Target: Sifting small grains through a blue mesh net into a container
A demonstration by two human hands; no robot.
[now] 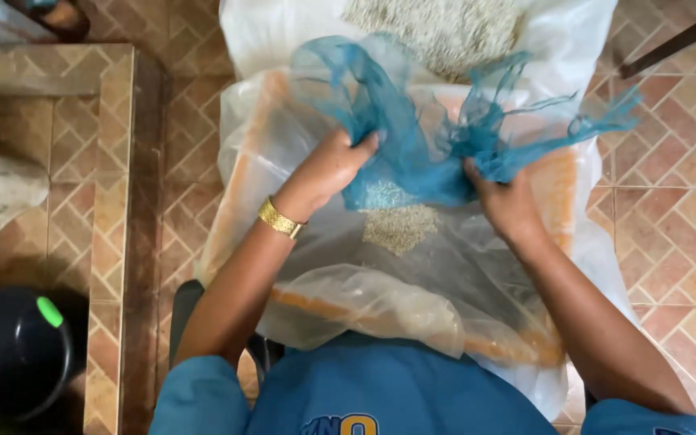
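Head view: left hand (328,165) and right hand (503,197), fingers clenched, bunch blue mesh netting (412,137) above grain pile (399,227), apparently sifting onto plastic sheet (445,274).

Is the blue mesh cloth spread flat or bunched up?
Bunched up: the blue mesh cloth is gathered in folds, gripped by the left hand and right hand.

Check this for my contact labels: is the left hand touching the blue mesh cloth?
Touching. The head view shows the left hand with its fingers curled into the blue mesh cloth, gripping a bunched fold.
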